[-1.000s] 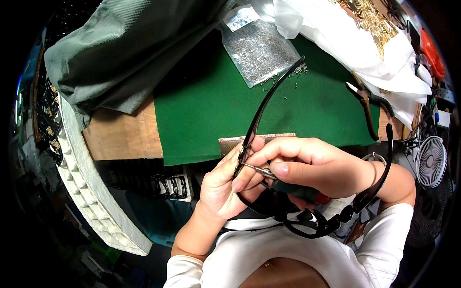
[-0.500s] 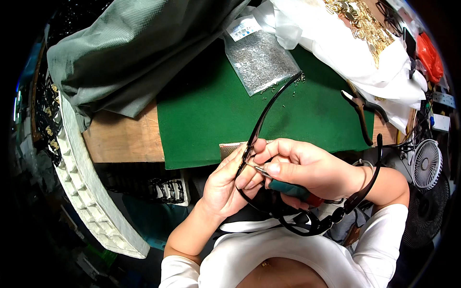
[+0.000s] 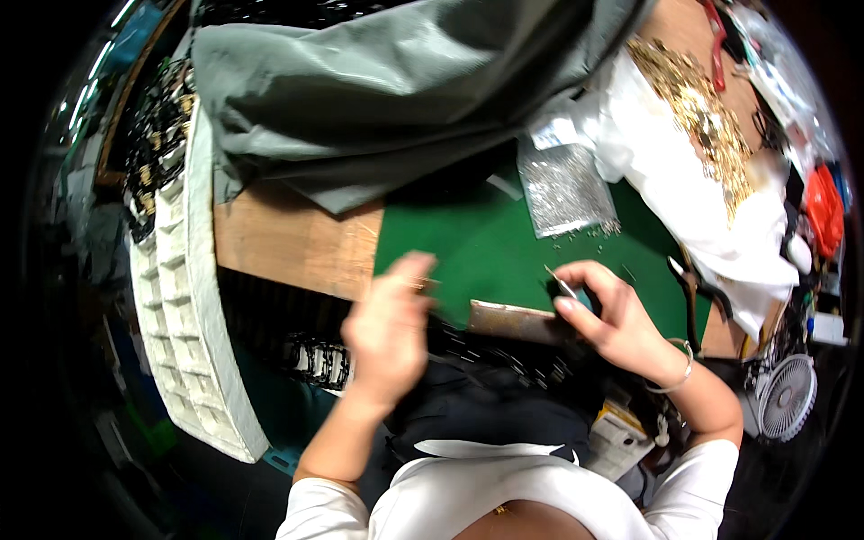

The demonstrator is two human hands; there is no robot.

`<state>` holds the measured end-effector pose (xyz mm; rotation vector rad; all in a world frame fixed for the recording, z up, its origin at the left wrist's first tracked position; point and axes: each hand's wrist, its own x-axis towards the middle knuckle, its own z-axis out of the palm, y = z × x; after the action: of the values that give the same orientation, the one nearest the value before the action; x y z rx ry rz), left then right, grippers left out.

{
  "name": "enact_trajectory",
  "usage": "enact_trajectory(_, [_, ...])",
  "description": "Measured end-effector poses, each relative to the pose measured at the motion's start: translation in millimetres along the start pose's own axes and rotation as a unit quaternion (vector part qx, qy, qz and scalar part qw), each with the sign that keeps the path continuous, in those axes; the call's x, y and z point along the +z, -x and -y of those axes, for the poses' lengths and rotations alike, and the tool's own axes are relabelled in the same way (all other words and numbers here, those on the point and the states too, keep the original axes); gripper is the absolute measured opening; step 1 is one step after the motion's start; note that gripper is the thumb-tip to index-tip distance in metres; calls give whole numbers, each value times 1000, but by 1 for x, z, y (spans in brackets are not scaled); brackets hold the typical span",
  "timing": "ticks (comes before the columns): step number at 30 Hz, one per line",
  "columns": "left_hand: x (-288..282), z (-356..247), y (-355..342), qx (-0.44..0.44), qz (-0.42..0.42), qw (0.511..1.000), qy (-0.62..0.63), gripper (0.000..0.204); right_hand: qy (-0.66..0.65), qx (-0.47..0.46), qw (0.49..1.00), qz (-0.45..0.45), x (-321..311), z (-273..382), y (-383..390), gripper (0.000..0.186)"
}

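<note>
My right hand (image 3: 607, 315) is closed around a screwdriver (image 3: 564, 286), its thin metal tip pointing up and left over the green mat (image 3: 441, 261). Most of the handle is hidden in my palm. Smeared by motion, my left hand (image 3: 391, 333) hovers by the mat's left edge. A small gold-coloured blur shows at its fingertips, too unclear to name. Between the hands, at the table's front edge, lies a brownish flat block (image 3: 508, 317). Just below that block is a blurred dark band with pale specks that I cannot make out.
A clear bag of small metal pieces (image 3: 567, 189) lies on the mat, some spilled beside it. Pliers (image 3: 691, 292) rest at right, near white sheeting (image 3: 657, 153) holding gold-coloured parts (image 3: 697, 117). Grey cloth (image 3: 360, 99) covers the back; a white compartment tray (image 3: 202, 324) stands left.
My hands have moved apart, the left one leftward. The black glasses-like frame they held together no longer shows clearly. The screwdriver remains in my right hand. The whole view has shifted.
</note>
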<state>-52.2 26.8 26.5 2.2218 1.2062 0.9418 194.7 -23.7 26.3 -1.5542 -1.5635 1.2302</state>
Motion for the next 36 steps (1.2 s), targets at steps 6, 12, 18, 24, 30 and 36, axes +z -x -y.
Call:
enact_trajectory(6, [-90,119,12,-321,-350,879,46,33,-126,204,971,28,-11,9,-2,28])
enact_trajectory(12, [-72,166,13,-281,-374,875,-123,48,-83,152,982,74,-18,20,-10,27])
enact_trajectory(18, [-86,74,-47,-136,-320,925,-154,41,-170,155,973,2,-42,23,0,28])
enact_trajectory(24, [-8,-3,-241,151,-53,987,-31,21,-84,43,995,10,-43,19,-15,28])
enact_trajectory(30, [37,67,-381,-46,21,934,-353,27,-145,117,982,-21,-49,3,-15,30])
enact_trajectory(36, [61,97,-410,-37,82,934,-346,26,-164,126,978,-29,-62,-15,-10,31])
